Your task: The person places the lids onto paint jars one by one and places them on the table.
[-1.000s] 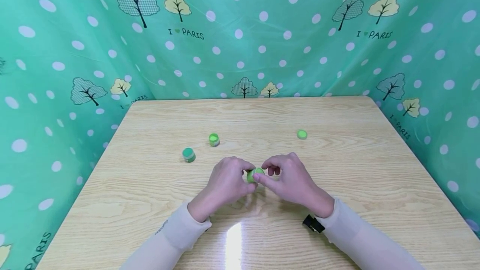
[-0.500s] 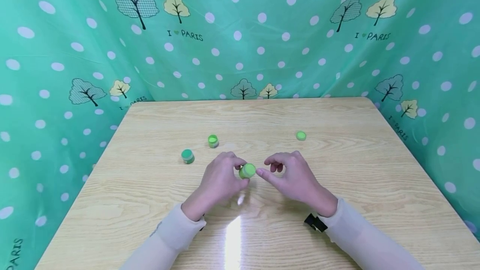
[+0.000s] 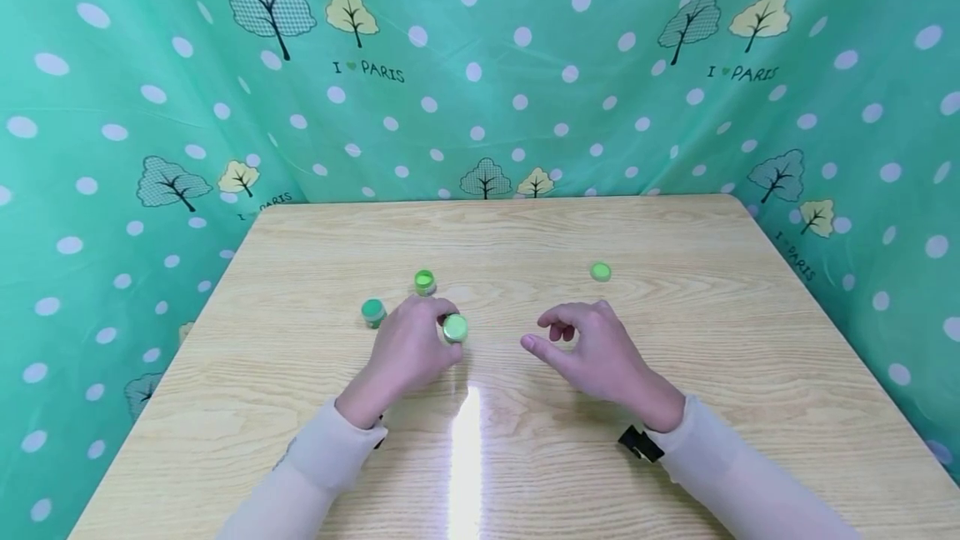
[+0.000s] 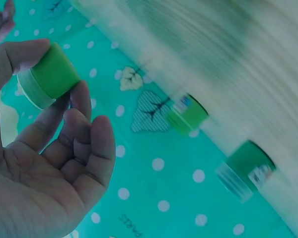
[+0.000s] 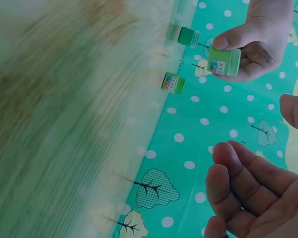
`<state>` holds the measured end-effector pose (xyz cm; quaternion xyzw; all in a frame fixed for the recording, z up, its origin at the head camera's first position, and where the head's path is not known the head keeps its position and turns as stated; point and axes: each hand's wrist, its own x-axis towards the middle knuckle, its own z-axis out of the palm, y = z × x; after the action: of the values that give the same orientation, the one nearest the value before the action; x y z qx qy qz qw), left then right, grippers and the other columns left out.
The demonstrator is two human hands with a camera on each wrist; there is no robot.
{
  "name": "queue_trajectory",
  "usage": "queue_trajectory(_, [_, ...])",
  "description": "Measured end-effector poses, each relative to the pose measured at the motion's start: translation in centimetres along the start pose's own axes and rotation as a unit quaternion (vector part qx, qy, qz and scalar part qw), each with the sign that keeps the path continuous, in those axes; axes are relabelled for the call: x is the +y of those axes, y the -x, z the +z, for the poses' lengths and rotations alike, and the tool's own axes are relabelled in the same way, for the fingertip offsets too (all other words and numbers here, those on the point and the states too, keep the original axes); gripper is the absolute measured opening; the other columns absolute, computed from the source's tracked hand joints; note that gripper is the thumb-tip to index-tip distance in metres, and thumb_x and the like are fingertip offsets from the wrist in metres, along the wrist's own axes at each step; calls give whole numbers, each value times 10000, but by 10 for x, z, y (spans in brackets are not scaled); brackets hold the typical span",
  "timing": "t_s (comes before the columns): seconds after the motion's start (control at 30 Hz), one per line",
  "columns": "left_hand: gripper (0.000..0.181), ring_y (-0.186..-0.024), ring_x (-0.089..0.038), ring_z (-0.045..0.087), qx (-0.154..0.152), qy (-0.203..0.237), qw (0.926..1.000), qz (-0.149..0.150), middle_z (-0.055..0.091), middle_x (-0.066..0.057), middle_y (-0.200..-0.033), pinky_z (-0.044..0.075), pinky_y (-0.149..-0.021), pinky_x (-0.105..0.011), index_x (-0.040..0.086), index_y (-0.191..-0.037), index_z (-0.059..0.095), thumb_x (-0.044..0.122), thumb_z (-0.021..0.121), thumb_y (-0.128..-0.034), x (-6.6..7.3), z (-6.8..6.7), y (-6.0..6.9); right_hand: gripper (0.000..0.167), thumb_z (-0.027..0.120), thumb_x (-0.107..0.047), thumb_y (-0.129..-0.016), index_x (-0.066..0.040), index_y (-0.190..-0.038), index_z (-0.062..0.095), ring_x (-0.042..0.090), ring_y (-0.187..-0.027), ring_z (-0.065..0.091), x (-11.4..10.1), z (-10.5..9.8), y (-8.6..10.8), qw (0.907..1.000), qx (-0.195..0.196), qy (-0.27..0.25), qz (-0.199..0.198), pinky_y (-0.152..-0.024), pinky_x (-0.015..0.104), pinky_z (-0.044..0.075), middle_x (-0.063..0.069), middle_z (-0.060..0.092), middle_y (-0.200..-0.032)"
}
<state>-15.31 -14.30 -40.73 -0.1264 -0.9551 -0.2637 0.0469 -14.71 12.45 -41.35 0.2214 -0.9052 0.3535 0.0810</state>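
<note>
Pinching a capped light-green jar (image 3: 454, 328) between thumb and fingertips, the left hand (image 3: 408, 347) holds it above the table (image 3: 495, 240), to the right of the dark green jar (image 3: 373, 312) and slightly nearer the person than that jar. A paler lid (image 5: 235, 62) sits on the held jar, and the hand's spare fingers bend loosely inward. Well to the right of the dark green jar, the right hand (image 3: 600, 348) is partly open and grips nothing, its thumb set apart from its bent fingers. A bright green jar (image 3: 425, 283) stands on the table near the dark green jar, farther back and to its right. A flat light-green disc (image 3: 601, 272) lies farther back too, far to the right of the dark green jar. Beyond the dark green jar hangs a dotted curtain (image 3: 480, 107) printed with trees and "PARIS".
</note>
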Motion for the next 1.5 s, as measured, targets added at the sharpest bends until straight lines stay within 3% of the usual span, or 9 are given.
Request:
queue_trajectory(0.13, [277,-818,-219,601,38,-316,9995,-64,700,-14,-908,489,-647,-343,123,-948,759,85,814,-679,-10,-6,-5,344,799,-418,-880,-101,-1012,781,177,-797,553,4,-2,1,10000,-3,55,-51,-803,378,377,-107,626,-809])
queue_trajectory(0.3, [233,-747,-231,552,-181,-734,9967,-279,641,-46,-831,448,-584,-337,100,-944,751,95,812,-719,-22,-12,-13,353,791,-430,-884,-103,-1016,780,186,-789,552,6,-5,3,9999,-10,90,-77,-806,384,358,-109,624,-805])
queue_trajectory(0.5, [422,-756,-257,524,-365,-1308,9904,-247,620,-23,-763,430,-666,-365,58,-1134,764,111,833,-721,-33,-14,-22,370,792,-445,-877,-107,-1025,778,201,-787,556,7,-7,5,9999,-66,152,21,-810,375,352,-115,616,-803])
queue_trajectory(0.67, [129,-705,-248,491,-522,-1667,9846,-85,542,11,-630,410,-702,-374,93,-814,717,82,796,-713,-39,-13,-26,404,786,-453,-879,-85,-1045,777,215,-788,561,7,-8,5,9998,-114,167,81,-807,370,353,-117,613,-801])
queue_trajectory(0.73, [165,-689,-243,488,-579,-1776,9824,-43,530,11,-608,414,-704,-380,123,-702,632,58,784,-703,-41,-13,-27,415,782,-459,-882,-80,-1050,777,223,-788,566,7,-8,5,9998,-124,157,66,-802,369,355,-117,614,-801])
queue_trajectory(0.97, [125,-669,-241,492,-836,-2253,9707,82,553,-2,-622,431,-692,-383,115,-690,638,61,719,-769,-43,-11,-30,418,769,-470,-893,-79,-1039,779,189,-769,557,8,-8,5,9998,-102,152,7,-803,377,350,-115,612,-787])
queue_trajectory(1.2, [123,-671,-242,482,-1088,-2415,9643,2,527,-12,-641,422,-689,-378,109,-717,597,86,684,-800,-40,-16,-28,429,774,-477,-886,-81,-1052,778,195,-783,545,5,-9,6,9996,-140,187,150,-783,367,357,-115,611,-797])
queue_trajectory(1.33, [93,-689,-248,486,-867,-2148,9727,-139,543,-25,-662,421,-702,-381,83,-767,647,145,712,-792,-37,-24,-28,412,782,-464,-881,-90,-1054,779,190,-784,542,5,-10,7,9996,-113,222,156,-777,363,365,-118,612,-803])
queue_trajectory(1.5, [402,-799,-308,605,-163,-1658,9859,-149,722,-132,-892,490,-741,-423,-9,-1074,741,263,833,-792,-38,-28,-31,382,790,-455,-875,-115,-1049,776,199,-793,548,7,-12,7,9996,-59,232,179,-785,362,363,-114,613,-815])
